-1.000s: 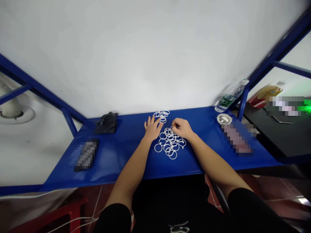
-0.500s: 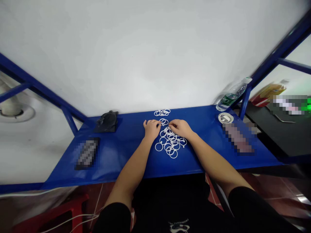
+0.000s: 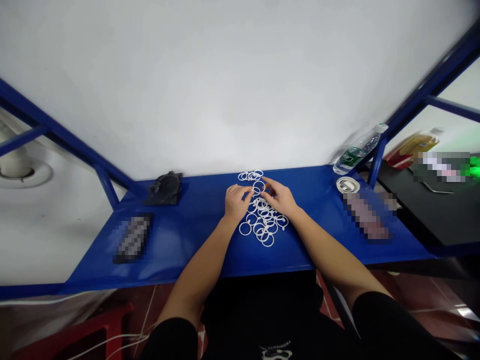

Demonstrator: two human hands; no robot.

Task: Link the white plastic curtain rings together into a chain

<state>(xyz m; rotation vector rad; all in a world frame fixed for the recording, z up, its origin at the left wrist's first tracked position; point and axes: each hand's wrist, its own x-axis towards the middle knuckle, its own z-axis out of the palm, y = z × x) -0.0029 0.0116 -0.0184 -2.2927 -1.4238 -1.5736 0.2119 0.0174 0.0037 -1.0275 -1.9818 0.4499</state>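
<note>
A loose heap of white plastic rings (image 3: 263, 223) lies in the middle of the blue table (image 3: 195, 240). A small linked cluster of white rings (image 3: 250, 175) sits behind it, near the wall. Between the two, my left hand (image 3: 237, 201) and my right hand (image 3: 279, 196) pinch one white ring (image 3: 258, 187) from either side, fingers curled onto it just above the heap.
A dark cloth bundle (image 3: 165, 188) lies at the back left and a blurred dark flat object (image 3: 132, 239) nearer the left front. A plastic water bottle (image 3: 356, 148) and a round metal lid (image 3: 347, 185) stand at the right by a blue frame post (image 3: 376, 160).
My left hand went from flat with spread fingers to pinching. Both hands came together and now hold one ring raised slightly toward the back cluster.
</note>
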